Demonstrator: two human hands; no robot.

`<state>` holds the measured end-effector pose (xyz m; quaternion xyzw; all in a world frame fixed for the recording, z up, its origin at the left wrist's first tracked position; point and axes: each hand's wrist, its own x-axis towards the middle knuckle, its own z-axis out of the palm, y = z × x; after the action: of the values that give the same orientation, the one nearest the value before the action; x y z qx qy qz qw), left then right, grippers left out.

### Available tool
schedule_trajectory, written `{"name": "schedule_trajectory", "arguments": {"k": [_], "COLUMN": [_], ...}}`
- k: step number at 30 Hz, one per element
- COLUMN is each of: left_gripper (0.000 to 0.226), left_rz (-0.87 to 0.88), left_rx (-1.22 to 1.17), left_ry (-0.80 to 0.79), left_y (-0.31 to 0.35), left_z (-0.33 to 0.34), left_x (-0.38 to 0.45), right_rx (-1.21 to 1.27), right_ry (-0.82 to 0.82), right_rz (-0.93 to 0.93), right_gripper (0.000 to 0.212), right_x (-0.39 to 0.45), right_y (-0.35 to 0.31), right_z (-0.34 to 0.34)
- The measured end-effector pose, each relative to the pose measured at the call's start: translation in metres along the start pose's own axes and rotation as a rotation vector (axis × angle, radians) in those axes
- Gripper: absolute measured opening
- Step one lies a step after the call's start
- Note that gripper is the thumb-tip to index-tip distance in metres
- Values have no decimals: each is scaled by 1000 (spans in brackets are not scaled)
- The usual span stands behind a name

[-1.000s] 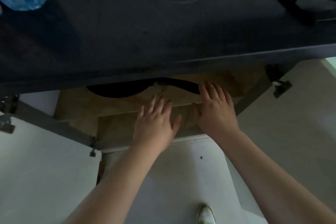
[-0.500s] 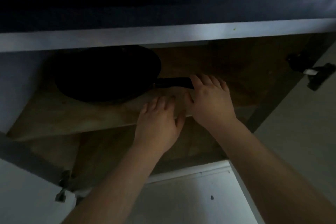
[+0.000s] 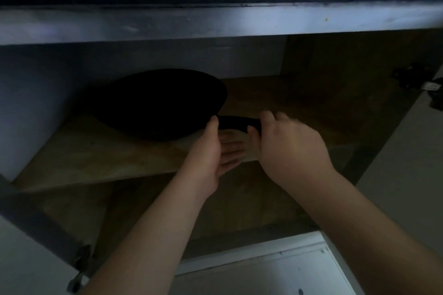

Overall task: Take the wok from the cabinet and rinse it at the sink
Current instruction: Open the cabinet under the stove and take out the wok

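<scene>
wok (image 3: 160, 103): dark and round, it sits on the wooden shelf (image 3: 100, 158) inside the open cabinet, toward the shelf's left half and close to its front edge; not lifted as far as i can tell.
handle (image 3: 239, 122): black, pointing right along the shelf's front edge, which puts it within easy reach from outside the cabinet.
right hand (image 3: 287, 148): curled over the outer end of the handle, fingers (image 3: 271, 116) hooked across the top and thumb (image 3: 254, 135) under the near side; whether the hold is fully clamped i cannot tell, the dim light hides it.
left hand (image 3: 211, 153): spread, palm facing right, thumb (image 3: 212, 127) touching where the handle meets the pan; likely placed there to steady or support the heavy bowl end.
cabinet door hinge (image 3: 417, 81): on the right wall, well apart from both hands.
step in hand: securing a two-handed hold before drawing the wok out over the front edge.
risk: the countertop edge (image 3: 215, 24) hangs low above, so the pan probably needs to come out level and low.
</scene>
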<state>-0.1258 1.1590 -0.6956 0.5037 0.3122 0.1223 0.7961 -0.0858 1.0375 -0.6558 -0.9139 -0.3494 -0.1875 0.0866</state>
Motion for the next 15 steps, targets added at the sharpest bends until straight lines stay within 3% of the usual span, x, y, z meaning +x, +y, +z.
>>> {"name": "schedule_trajectory", "arguments": {"k": [6, 9, 12, 15], "left_gripper": [41, 22, 17, 13], "left_rz": [-80, -126, -129, -139], "left_rx": [-388, -411, -404, -429], "left_ry": [-151, -100, -97, -159], "left_y": [-10, -15, -27, -34], "left_z": [-14, -16, -24, -31], "left_x": [-4, -8, -12, -14], "right_rx": [191, 612, 1056, 1415], "right_ry": [-381, -642, -903, -1129], "right_rz": [-65, 172, 409, 485], "right_gripper": [38, 33, 31, 38], "right_x": [-19, -30, -42, -50], "right_y": [-15, -27, -30, -23], "right_z": [1, 10, 18, 25]}}
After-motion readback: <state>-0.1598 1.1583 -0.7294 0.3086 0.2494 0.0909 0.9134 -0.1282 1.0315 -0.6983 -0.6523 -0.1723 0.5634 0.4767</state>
